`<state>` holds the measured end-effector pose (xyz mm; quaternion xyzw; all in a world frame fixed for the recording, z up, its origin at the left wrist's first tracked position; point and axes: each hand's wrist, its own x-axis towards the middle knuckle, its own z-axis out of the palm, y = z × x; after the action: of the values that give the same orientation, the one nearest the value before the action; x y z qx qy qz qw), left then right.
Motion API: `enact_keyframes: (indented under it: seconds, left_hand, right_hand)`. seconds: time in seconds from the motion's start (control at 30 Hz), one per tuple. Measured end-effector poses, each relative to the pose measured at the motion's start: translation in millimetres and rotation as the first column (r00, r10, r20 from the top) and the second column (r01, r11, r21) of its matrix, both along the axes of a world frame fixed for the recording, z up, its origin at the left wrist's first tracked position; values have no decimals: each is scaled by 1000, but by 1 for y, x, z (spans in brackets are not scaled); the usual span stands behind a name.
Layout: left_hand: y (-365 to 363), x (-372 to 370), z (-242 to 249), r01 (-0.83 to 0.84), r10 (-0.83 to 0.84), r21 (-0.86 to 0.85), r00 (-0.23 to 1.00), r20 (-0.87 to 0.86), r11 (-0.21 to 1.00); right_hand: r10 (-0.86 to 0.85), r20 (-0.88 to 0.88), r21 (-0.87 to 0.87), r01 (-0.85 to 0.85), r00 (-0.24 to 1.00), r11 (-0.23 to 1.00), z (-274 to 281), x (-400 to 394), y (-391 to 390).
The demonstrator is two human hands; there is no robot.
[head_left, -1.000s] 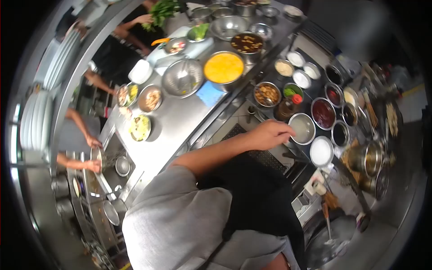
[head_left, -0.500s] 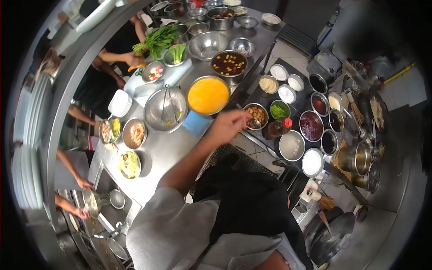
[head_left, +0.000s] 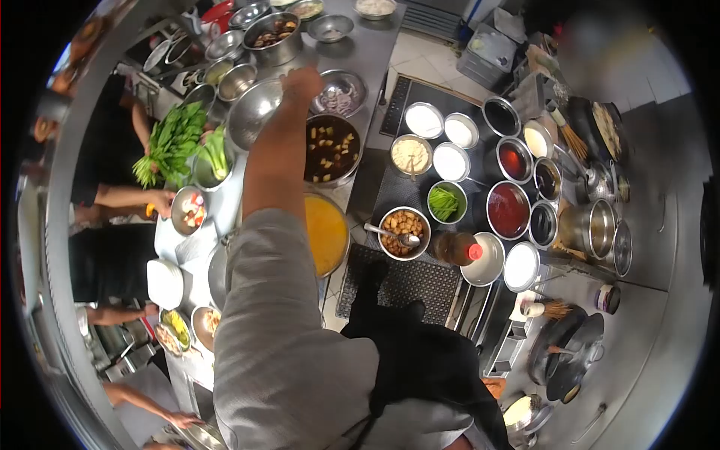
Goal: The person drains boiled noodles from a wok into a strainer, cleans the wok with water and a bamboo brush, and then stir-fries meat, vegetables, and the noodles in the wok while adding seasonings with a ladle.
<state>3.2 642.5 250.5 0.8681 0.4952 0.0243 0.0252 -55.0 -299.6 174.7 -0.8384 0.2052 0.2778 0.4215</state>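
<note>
Though the left hand [head_left: 301, 81] reaches beside the shiny steel bowl of sliced purple onion [head_left: 339, 93], its fingertips are hidden, so their closure cannot be told. Nearer than that bowl, pale cubes sit cut in brown liquid [head_left: 330, 152]; leftward, the bushy green leaves [head_left: 174, 141] remain unchopped.

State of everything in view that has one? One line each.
Left hand: extended over steel bowls, grip unclear
Bottle: red cap on
Spoon: resting in bowl of brown cubes
Brown-cube bowl: uncovered
Dark-liquid pot: uncovered, pale cubes on surface
Yellow-content pan: uncovered
Leafy greens: bunched, leaves whole
White containers: stacked
</note>
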Motion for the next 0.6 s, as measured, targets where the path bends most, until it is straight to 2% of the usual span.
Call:
enact_keyframes:
  seconds: [0.03, 0.13, 0.23, 0.27, 0.33, 0.37, 0.43, 0.5, 0.57, 0.6]
  left_hand:
    - [6, 8, -7, -47, 49, 20, 992, -116, 999]
    - [4, 22, -12, -3, 17, 50, 958, -287, 999]
    - [27, 30, -33, -36, 21, -85, 984, -179, 996]
    - [33, 32, -38, -1, -5, -117, 999, -47, 993]
    - [44, 34, -62, 222, -222, 127, 975, -11, 967]
    - [51, 29, -62, 316, -323, 256, 946, -18, 913]
    - [33, 38, -38, 312, -373, 238, 885, 279, 920]
    - [-10, 56, -5, 308, -354, 176, 761, 544, 935]
    - [-66, 80, 21, 485, -492, 221, 551, 674, 846]
    - [-113, 90, 47, 560, -463, 144, 482, 744, 816]
  right_hand:
    - [-17, -11, -22, 17, 1000, 1000, 1, -7, -4]
    - [-74, -33, -65, 72, 997, 995, 4, -24, -15]
    - [-79, -37, -84, 76, 996, 994, 4, -34, -23]
    - [-60, -26, -81, 58, 998, 995, 2, -33, -28]
    - [1, 28, -55, 1, 1000, 998, -12, -32, -47]
    - [63, 94, -25, -60, 994, 998, -24, -30, -63]
    - [151, 213, 70, -169, 965, 983, -27, -11, -65]
    - [97, 154, 242, -132, 983, 961, 74, 43, 53]
    - [144, 411, 277, -273, 900, 921, 81, 92, 96]
    - [236, 506, 197, -378, 829, 905, 109, 113, 129]
